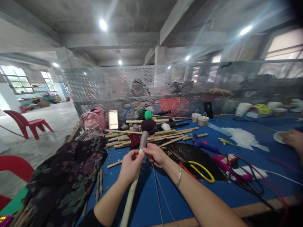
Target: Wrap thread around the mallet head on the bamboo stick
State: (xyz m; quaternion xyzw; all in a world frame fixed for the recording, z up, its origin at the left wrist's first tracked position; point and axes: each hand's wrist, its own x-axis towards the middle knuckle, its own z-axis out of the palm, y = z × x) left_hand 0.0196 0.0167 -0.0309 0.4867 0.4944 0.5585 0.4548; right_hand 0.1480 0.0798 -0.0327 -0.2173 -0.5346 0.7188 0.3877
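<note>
A pale bamboo stick (pixel 131 198) runs up from the bottom edge, its upper end wrapped in grey material (pixel 144 139). My left hand (pixel 129 164) grips the stick just below the wrap, thumb and fingers closed. From the other side, my right hand (pixel 155 154) pinches at the lower end of the wrap, its fingertips touching the stick. Two strands of thin grey cord (pixel 158 192) hang below my right hand toward the table edge. Beyond the wrapped end are a dark ball (pixel 148 126), a green ball (pixel 148 115) and a dark red cloth piece (pixel 134 140).
Several bamboo sticks (pixel 180 132) lie behind my hands on the blue table (pixel 146 214). Yellow-handled scissors (pixel 201 171), a blue glue gun (pixel 204 145) and a magenta power strip (pixel 224 167) with cables lie to the right. Dark patterned cloth (pixel 68 176) covers the left side. Another person's hand (pixel 294 140) touches a white bowl.
</note>
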